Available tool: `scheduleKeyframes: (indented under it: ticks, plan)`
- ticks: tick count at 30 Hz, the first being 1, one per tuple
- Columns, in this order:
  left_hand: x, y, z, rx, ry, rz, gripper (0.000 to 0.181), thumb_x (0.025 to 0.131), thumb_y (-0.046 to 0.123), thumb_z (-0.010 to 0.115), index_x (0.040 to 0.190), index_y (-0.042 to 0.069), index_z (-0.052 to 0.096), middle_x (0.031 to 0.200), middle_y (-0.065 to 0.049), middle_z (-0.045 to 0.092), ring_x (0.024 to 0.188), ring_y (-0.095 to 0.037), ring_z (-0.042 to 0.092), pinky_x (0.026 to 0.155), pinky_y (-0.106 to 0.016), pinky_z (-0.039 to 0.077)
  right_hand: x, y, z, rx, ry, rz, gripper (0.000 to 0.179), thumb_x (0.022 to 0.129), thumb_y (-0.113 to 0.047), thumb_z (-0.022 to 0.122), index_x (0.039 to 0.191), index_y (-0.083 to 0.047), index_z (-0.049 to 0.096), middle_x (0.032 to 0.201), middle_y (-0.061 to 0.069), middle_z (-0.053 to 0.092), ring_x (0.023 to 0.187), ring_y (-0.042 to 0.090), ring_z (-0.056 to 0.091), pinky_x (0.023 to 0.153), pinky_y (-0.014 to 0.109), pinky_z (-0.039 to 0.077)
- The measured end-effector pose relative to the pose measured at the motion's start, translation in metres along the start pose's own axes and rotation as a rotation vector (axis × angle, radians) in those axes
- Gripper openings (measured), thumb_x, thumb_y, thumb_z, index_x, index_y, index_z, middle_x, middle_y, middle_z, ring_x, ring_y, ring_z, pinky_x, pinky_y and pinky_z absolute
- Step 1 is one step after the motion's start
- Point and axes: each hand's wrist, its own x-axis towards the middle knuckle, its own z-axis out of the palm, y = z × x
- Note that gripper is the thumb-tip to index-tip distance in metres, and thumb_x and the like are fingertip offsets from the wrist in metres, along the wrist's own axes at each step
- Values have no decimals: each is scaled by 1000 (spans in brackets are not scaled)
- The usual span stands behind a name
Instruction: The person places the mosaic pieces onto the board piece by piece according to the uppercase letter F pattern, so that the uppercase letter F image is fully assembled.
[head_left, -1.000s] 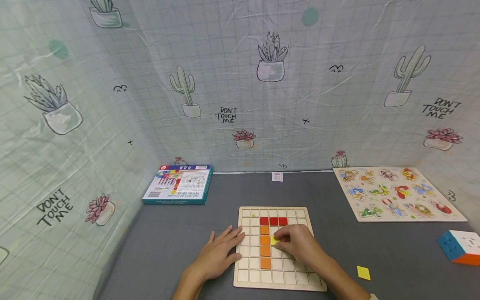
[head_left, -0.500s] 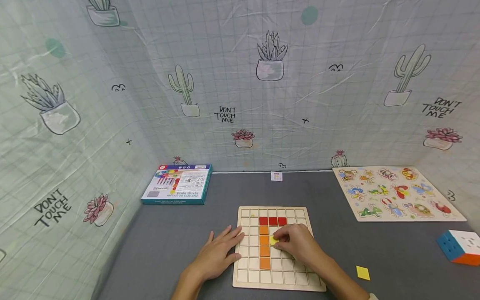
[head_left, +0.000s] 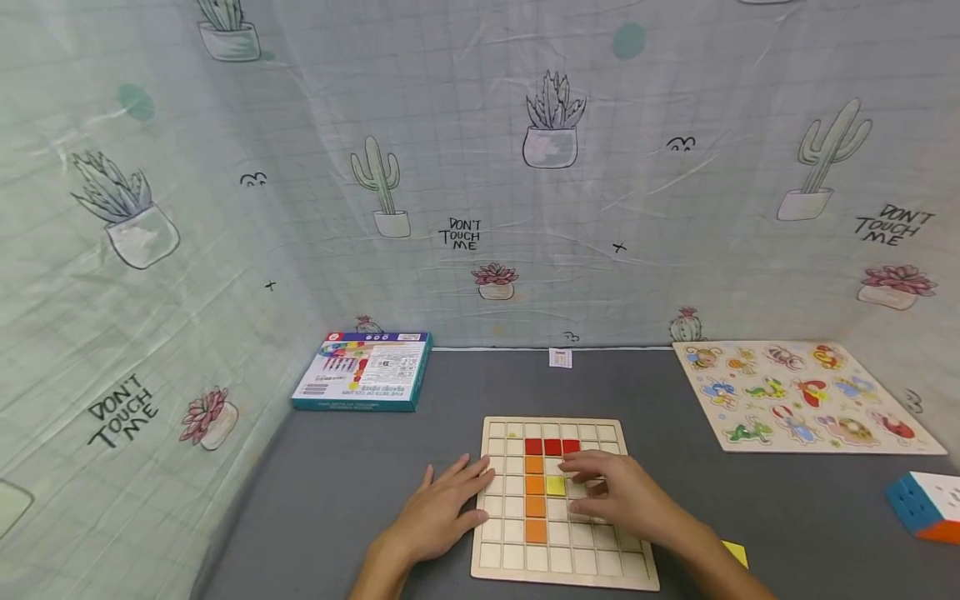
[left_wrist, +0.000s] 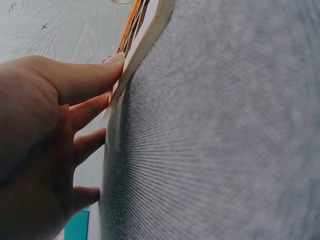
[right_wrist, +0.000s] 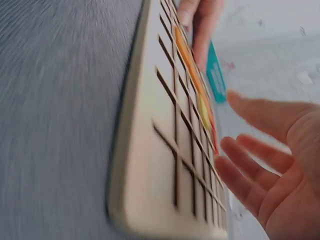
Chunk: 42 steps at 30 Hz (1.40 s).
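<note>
A wooden grid board (head_left: 517, 560) lies on the dark cloth. Three red tiles (head_left: 552, 447) form a row in it, and a column of several orange tiles (head_left: 535, 507) runs down from the leftmost red one. One yellow tile (head_left: 556, 486) sits in the cell right of the orange column. My left hand (head_left: 438, 512) rests at the board's left edge, fingers spread and thumb on the rim. Over the board's right part hovers my right hand (head_left: 626, 492), its fingers loosely bent and holding nothing; the right wrist view shows thumb and fingers apart.
Another yellow tile (head_left: 737, 552) lies on the cloth, partly hidden by my right forearm. At the right are an insect puzzle board (head_left: 810, 396) and a blue, white and orange cube (head_left: 926, 504). A flat teal-edged box (head_left: 363, 372) lies at the back left.
My right hand has let go of the yellow tile and moved slightly right and away from it. The tile now lies in its cell. My left hand stays at the board's edge.
</note>
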Motion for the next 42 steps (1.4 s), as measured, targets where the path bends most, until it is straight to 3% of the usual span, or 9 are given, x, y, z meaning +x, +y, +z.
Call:
scheduleKeyframes:
  ticks: [3,7,13,18,26,32,38,42]
  plan:
    - [1,1,0,-4,-5,5,58,97,33,67,152,24,51,165,5,41,156,-34,33,118,-78,19,-15,5,-15,-88,42,-30,54,84,-32,84,132,-13,69,132,3,71,117,26,69,90,36,60]
    - [1,1,0,-8,-5,4,58,97,32,67,152,23,51,165,4,41,156,-34,33,118,-78,19,-37,15,-34,-226,136,-63,52,82,-40,84,129,-22,72,130,-6,72,121,20,65,95,38,57]
    - [0,1,0,-18,-3,0,58,97,32,68,152,23,51,165,4,41,156,-34,32,118,-79,17,-66,36,-55,-321,267,-83,45,77,-41,86,120,-30,77,128,-10,72,118,-3,59,89,29,56]
    - [-1,1,-1,-21,1,-4,58,97,31,68,152,22,51,165,4,41,156,-34,32,118,-79,17,-89,51,-63,-344,300,-83,44,75,-36,88,117,-32,77,126,-14,71,117,-18,51,85,26,55]
    - [0,2,-1,-5,4,-4,59,96,33,69,152,23,51,165,4,41,156,-34,33,117,-79,18,-118,76,-67,-330,268,-48,44,74,-30,89,116,-31,78,125,-23,69,115,-23,48,79,16,51]
    - [-1,1,-1,-2,2,-4,59,97,33,68,152,23,51,165,4,41,156,-34,33,118,-78,18,-136,96,-70,-270,162,-30,41,79,-26,87,118,-31,77,127,-27,66,118,-28,42,77,11,49]
    - [0,1,-1,-4,-8,-4,59,97,34,68,153,24,50,165,5,40,156,-33,32,118,-78,18,-151,109,-73,-302,50,88,39,81,-40,84,118,-33,76,126,-33,61,113,-32,39,74,12,49]
    - [0,0,0,-2,-7,-7,59,97,34,68,152,24,51,165,5,41,156,-33,32,118,-78,18,-154,113,-73,-331,37,93,39,80,-42,84,117,-34,76,125,-34,61,112,-32,38,73,13,49]
